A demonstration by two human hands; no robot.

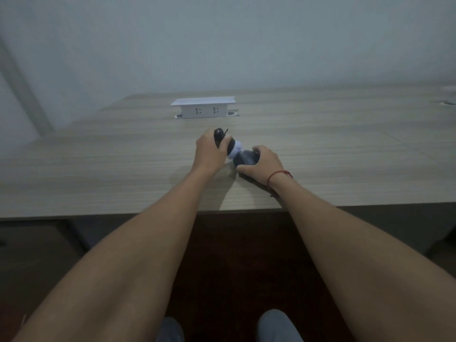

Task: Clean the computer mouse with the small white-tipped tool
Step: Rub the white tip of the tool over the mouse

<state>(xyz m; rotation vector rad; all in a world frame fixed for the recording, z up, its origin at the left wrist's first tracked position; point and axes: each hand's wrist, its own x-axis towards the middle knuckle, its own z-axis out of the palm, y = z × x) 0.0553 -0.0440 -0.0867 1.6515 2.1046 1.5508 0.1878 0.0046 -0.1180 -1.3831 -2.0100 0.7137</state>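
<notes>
My left hand [210, 151] is closed around a small black tool [219, 136] whose white tip [236, 150] points to the right. That tip touches the dark computer mouse [248, 157], which my right hand [264, 162] grips from the right side and lifts slightly off the wooden desk [123, 164]. A red string sits on my right wrist. The lower part of the mouse is hidden under my right palm.
A white socket box [203, 107] stands at the back middle of the desk, beyond my hands. The desk's front edge runs under my forearms, with dark floor and my knees below. A cable opening shows at the far right edge [447, 102].
</notes>
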